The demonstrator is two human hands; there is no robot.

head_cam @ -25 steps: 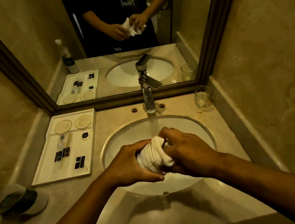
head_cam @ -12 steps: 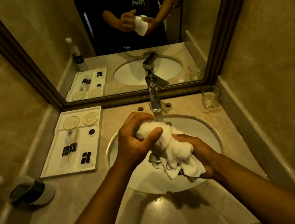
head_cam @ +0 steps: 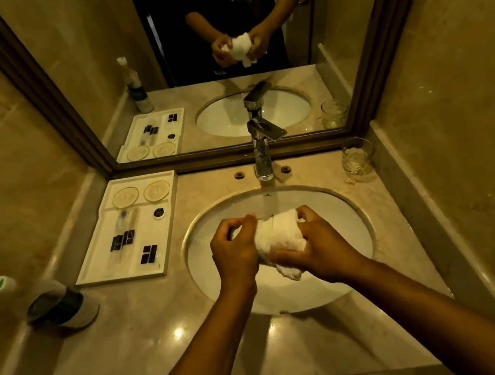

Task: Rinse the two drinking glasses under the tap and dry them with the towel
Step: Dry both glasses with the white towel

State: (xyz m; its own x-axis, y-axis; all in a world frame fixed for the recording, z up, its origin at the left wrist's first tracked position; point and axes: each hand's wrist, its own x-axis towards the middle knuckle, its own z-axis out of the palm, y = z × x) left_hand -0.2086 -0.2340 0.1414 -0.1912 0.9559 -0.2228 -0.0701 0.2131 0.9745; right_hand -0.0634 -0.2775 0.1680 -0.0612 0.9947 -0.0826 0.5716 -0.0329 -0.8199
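Note:
Over the white sink basin point(head_cam: 200, 225), both hands hold a bundle of white towel point(head_cam: 281, 233) wrapped round a drinking glass point(head_cam: 239, 231). Only a faint rim and a pale patch of the glass show between my fingers. My left hand point(head_cam: 233, 253) curls round the glass end on the left. My right hand point(head_cam: 318, 247) grips the towel from the right, and a towel corner hangs below it. Water runs from the chrome tap point(head_cam: 262, 153) just behind the bundle. A second cut glass point(head_cam: 358, 157) stands upright on the counter at the back right, apart from both hands.
A white tray point(head_cam: 93, 272) with sachets and two round coasters lies left of the basin. A bottle point(head_cam: 62, 304) lies on its side at the counter's left edge. The mirror point(head_cam: 222, 63) rises behind the tap, and stone walls close in on both sides.
The bundle has dropped from up near the tap to the middle of the basin. The towel that hung loose half a second ago is now bunched tightly between both hands.

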